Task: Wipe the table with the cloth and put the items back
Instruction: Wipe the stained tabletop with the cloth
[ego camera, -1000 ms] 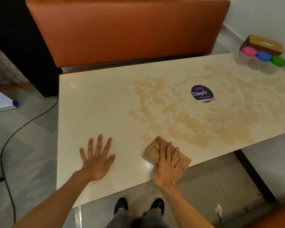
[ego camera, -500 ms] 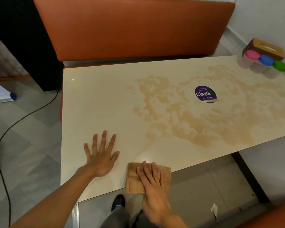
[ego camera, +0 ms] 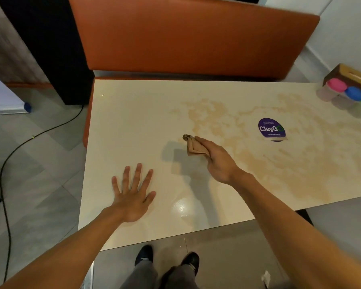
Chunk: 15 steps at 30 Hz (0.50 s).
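Two hands are seen over the surface. The left hand is kept flat as before, fingers spread, pressed on the near part as a brace. The right hand has been carried from the near edge to the middle. The cloth, spread flat beneath the palm half a second ago, is now gathered into a bunch and held under the nearly straight fingers, the thumb being hidden. From its offset shadow it is judged to be lifted just clear, at the left margin of the tan stain. A fresh stroke is judged to be prepared, with most of the stain yet unwiped. The lidded containers are left at the far right corner.
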Each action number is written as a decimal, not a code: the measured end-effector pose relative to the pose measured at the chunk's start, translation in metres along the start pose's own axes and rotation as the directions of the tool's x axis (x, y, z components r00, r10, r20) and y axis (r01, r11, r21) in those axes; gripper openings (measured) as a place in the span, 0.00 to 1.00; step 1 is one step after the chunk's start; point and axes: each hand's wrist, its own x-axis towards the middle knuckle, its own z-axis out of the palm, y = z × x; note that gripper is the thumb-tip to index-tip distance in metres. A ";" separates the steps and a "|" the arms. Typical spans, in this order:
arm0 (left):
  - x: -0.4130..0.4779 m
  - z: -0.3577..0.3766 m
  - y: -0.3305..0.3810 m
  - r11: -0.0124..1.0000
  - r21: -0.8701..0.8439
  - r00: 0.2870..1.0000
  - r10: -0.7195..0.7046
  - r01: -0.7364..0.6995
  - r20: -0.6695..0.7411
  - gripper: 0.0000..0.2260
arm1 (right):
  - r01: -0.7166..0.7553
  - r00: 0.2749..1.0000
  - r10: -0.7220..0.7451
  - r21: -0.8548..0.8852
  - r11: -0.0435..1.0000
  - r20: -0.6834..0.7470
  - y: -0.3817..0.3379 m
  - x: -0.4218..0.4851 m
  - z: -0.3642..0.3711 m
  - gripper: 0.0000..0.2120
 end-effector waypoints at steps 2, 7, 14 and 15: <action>0.001 0.000 0.001 1.000 -0.017 1.000 0.004 -0.004 0.002 0.29 | -0.046 0.992 0.071 -0.229 0.972 0.103 0.008 0.015 0.015 0.30; 0.001 -0.001 0.001 1.000 -0.016 1.000 0.002 -0.002 -0.005 0.28 | -0.076 0.974 0.150 -0.382 0.921 0.168 0.019 -0.007 0.068 0.34; 0.000 -0.003 0.002 1.000 -0.014 1.000 0.000 0.000 0.011 0.29 | 0.049 0.987 0.001 -0.306 0.951 0.161 0.016 -0.053 0.097 0.36; -0.001 -0.003 0.001 1.000 -0.013 1.000 -0.002 0.002 0.013 0.29 | 0.064 0.985 -0.013 -0.302 0.951 0.171 0.014 -0.059 0.100 0.37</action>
